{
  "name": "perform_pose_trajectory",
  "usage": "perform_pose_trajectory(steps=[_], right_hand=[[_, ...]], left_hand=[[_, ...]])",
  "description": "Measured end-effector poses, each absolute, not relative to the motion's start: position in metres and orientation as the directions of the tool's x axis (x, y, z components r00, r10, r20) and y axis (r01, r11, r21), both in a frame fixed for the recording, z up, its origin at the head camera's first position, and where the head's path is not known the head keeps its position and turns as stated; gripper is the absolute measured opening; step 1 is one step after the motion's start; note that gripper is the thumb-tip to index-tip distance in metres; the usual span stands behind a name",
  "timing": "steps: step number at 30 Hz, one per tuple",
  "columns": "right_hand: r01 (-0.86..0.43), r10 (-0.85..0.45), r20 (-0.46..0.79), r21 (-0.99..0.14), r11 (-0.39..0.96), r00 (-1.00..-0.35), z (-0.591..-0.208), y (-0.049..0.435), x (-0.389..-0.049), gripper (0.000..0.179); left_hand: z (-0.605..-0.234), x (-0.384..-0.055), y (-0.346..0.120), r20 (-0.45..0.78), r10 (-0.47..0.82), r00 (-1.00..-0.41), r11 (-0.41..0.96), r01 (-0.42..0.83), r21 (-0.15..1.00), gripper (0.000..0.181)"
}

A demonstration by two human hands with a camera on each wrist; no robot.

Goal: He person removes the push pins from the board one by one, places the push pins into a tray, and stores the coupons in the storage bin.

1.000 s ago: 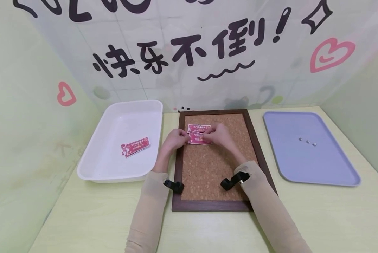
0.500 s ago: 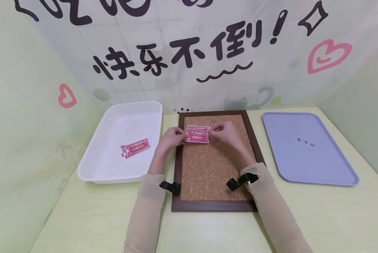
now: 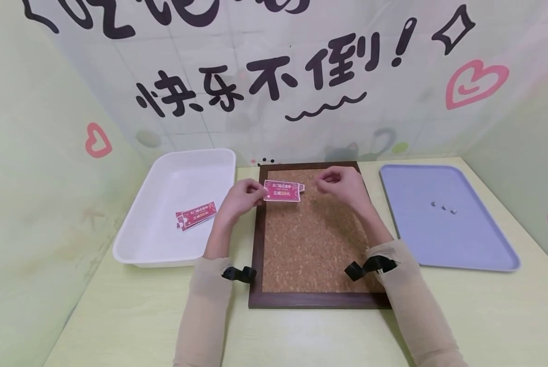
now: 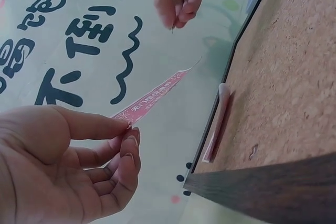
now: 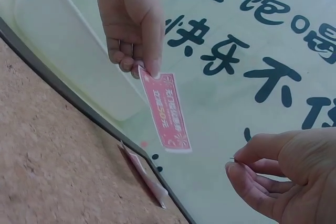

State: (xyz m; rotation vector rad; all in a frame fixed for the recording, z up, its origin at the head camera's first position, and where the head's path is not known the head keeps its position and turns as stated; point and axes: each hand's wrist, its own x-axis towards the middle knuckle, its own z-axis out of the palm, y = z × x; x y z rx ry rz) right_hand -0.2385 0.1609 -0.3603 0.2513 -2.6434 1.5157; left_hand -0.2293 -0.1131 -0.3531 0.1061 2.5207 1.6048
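The left hand [image 3: 243,198] pinches the left end of a pink coupon [image 3: 281,191] between thumb and fingers; the left wrist view shows the coupon [image 4: 155,98] raised off the corkboard [image 3: 310,244]. To its right, the right hand [image 3: 342,186] is apart from the coupon, thumb and index finger pinching a small pin [image 5: 232,158] whose thin point sticks out. A second coupon [image 5: 144,174] lies on the cork near the board's upper left corner, mostly covered by the held one in the head view.
A white tub [image 3: 138,224] at left holds several overlapping coupons [image 3: 198,215]. At right, a blue-grey tray [image 3: 448,239] bears three small silvery pins [image 3: 444,208]. The board's dark wooden frame [image 3: 319,300] forms a raised edge. A printed backdrop [image 3: 264,137] stands behind.
The held coupon has moved up and left, away from the second coupon, with the left hand. The right hand has let go of the coupon's right side and drawn away to the right.
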Motion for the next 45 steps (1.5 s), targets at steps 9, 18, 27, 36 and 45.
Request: perform_pose_trajectory(steps=[9, 18, 27, 36, 45], right_hand=[[-0.212, -0.086, 0.195, -0.84, 0.499, -0.977, -0.361, 0.186, -0.232, 0.017], [-0.231, -0.049, 0.243, -0.814, 0.533, -0.969, -0.36, 0.224, -0.224, 0.021], [-0.204, 0.011, 0.252, -0.808, 0.553, -0.968, -0.362, 0.27, -0.216, 0.025], [-0.156, 0.09, 0.261, -0.782, 0.604, -0.961, -0.366, 0.313, -0.207, 0.028], [-0.077, 0.157, 0.225, -0.77, 0.633, -0.962, -0.364, 0.353, -0.194, 0.032]], left_hand=[[-0.353, -0.225, -0.136, -0.07, 0.132, -0.989, 0.399, -0.011, 0.917, 0.018], [-0.351, -0.221, -0.168, -0.051, 0.091, -0.995, 0.422, -0.008, 0.906, 0.02], [-0.35, -0.216, -0.202, -0.1, 0.015, -0.995, 0.494, -0.08, 0.866, 0.027], [-0.357, -0.211, -0.236, -0.103, -0.048, -0.994, 0.574, -0.111, 0.811, 0.032], [-0.364, -0.207, -0.261, -0.124, -0.072, -0.99, 0.591, -0.143, 0.794, 0.036]])
